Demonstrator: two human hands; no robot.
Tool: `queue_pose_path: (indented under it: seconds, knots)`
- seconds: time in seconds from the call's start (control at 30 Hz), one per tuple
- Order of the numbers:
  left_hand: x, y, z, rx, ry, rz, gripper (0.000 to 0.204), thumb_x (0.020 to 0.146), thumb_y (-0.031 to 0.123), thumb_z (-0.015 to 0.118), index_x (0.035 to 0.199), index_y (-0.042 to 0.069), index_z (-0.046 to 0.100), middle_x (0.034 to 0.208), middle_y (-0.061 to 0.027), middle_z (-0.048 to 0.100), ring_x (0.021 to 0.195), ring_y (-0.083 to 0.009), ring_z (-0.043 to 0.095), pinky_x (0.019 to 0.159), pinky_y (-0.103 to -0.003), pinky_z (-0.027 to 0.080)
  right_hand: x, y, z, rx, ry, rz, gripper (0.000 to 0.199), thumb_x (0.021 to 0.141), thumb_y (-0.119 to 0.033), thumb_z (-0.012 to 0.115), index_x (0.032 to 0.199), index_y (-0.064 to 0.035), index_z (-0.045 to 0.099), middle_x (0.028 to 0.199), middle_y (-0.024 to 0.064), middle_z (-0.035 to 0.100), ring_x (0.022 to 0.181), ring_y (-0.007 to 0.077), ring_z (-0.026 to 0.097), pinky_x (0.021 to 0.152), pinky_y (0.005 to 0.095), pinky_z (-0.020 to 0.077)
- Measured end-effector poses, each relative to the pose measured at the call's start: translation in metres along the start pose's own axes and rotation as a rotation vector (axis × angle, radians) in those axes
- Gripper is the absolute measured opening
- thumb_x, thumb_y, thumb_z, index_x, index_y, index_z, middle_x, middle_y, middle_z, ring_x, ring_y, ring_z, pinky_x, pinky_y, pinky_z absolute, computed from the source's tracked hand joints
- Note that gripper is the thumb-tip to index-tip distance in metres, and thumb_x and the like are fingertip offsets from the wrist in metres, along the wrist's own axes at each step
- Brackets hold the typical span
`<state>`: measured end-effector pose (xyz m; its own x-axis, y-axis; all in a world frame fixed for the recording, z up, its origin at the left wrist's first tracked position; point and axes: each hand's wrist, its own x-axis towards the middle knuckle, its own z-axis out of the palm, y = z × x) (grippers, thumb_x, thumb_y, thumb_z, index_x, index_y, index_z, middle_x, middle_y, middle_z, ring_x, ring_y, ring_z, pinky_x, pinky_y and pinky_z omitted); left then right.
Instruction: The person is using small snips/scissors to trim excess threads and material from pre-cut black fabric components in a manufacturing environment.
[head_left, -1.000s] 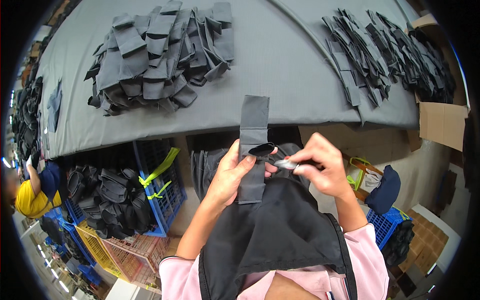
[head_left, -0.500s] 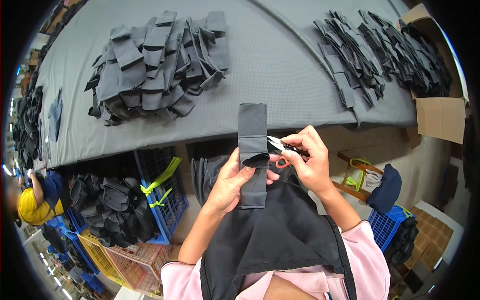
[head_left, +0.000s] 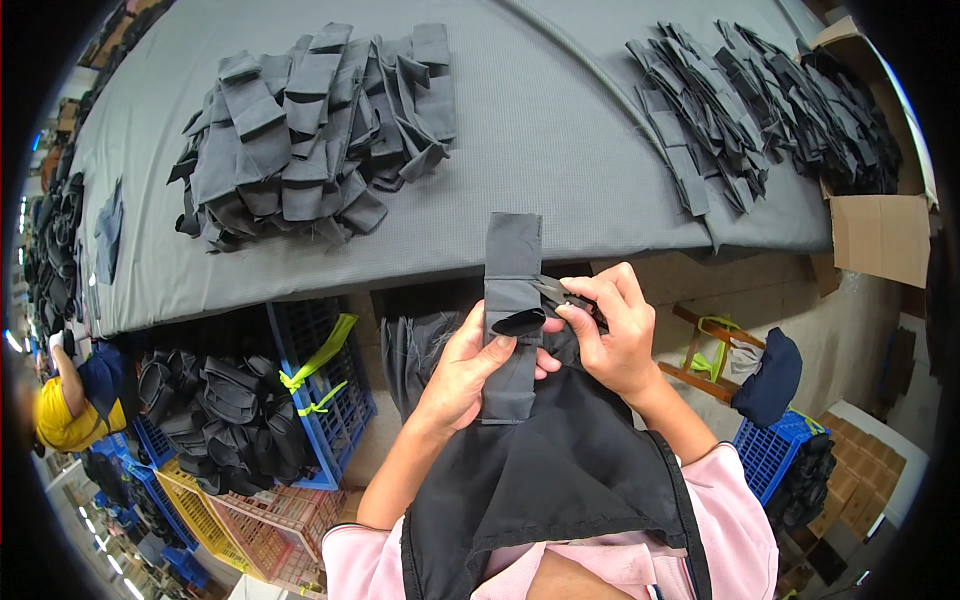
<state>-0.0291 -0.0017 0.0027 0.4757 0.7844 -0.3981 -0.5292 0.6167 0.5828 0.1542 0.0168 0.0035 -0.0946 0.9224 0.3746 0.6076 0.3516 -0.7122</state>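
Note:
My left hand (head_left: 470, 365) grips a dark grey fabric strip (head_left: 514, 245) with sewn folds, its thumb lying on the front just below a gaping loop in the cloth. The strip stands lengthwise before me, over my black apron (head_left: 570, 450). In my right hand (head_left: 620, 330) is a small pair of scissors (head_left: 556, 291), pinched between thumb and fingers. Their tips reach the strip's right edge, level with the middle folds. The handles are mostly covered by my fingers.
On the grey cloth-covered table (head_left: 540, 150) lie a heap of similar strips (head_left: 300, 140) and another pile (head_left: 700, 120) beside a cardboard box (head_left: 880, 235). Below stand a blue crate (head_left: 325, 400) and black fabric pieces (head_left: 220, 400). A stool (head_left: 690, 350) stands right; a person in yellow (head_left: 75, 405) is far left.
The strip and left hand have shifted slightly right and down. My right hand has turned the scissors, so the orange handle loop no longer shows and the blades look darker.

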Motion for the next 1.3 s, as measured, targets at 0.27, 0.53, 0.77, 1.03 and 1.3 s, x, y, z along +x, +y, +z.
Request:
queue_pose_path:
  seconds: [0.27, 0.53, 0.77, 1.03, 1.3]
  knots:
    - [-0.001, -0.002, -0.004, -0.027, -0.026, -0.022, 0.051, 0.091, 0.023, 0.059, 0.131, 0.001, 0.036, 0.116, -0.0237, 0.057, 0.083, -0.0291, 0.066, 0.075, -0.037, 0.055, -0.002, -0.003, -0.005, -0.181, -0.028, -0.109, 0.026, 0.068, 0.001, 0.073, 0.093, -0.0044, 0.066, 0.076, 0.0083, 0.055, 0.058, 0.0206, 0.057, 0.048, 0.0289, 0.0446]
    - [-0.001, -0.005, -0.004, -0.004, -0.033, 0.010, 0.052, 0.091, 0.023, 0.059, 0.131, 0.001, 0.036, 0.114, -0.0242, 0.058, 0.082, -0.0287, 0.066, 0.074, -0.036, 0.055, -0.002, -0.006, -0.011, -0.091, 0.017, -0.064, 0.027, 0.066, -0.004, 0.075, 0.091, -0.0041, 0.065, 0.074, 0.0065, 0.054, 0.056, 0.0190, 0.055, 0.048, 0.0292, 0.0426]
    - [-0.002, -0.002, -0.005, -0.042, -0.069, -0.015, 0.044, 0.093, 0.020, 0.056, 0.127, 0.000, 0.037, 0.117, -0.0256, 0.056, 0.082, -0.0266, 0.066, 0.076, -0.035, 0.054, -0.005, -0.002, -0.011, -0.072, 0.029, -0.079, 0.027, 0.068, -0.006, 0.075, 0.093, -0.0044, 0.065, 0.074, 0.0061, 0.053, 0.056, 0.0194, 0.054, 0.047, 0.0298, 0.0420]
    - [-0.002, -0.004, -0.004, -0.041, -0.071, -0.010, 0.043, 0.093, 0.021, 0.057, 0.126, 0.000, 0.038, 0.115, -0.0254, 0.057, 0.080, -0.0257, 0.066, 0.074, -0.035, 0.055, -0.006, -0.003, -0.016, -0.085, -0.028, -0.044, 0.028, 0.068, -0.008, 0.076, 0.093, -0.0045, 0.065, 0.074, 0.0063, 0.052, 0.056, 0.0197, 0.054, 0.048, 0.0302, 0.0421]
    - [-0.002, -0.006, -0.007, -0.035, -0.080, -0.012, 0.045, 0.092, 0.023, 0.058, 0.126, 0.000, 0.038, 0.112, -0.0237, 0.059, 0.080, -0.0247, 0.066, 0.072, -0.034, 0.055, -0.003, 0.000, -0.016, -0.153, -0.062, -0.140, 0.027, 0.068, -0.007, 0.075, 0.093, -0.0052, 0.065, 0.074, 0.0061, 0.052, 0.056, 0.0199, 0.054, 0.048, 0.0295, 0.0427]
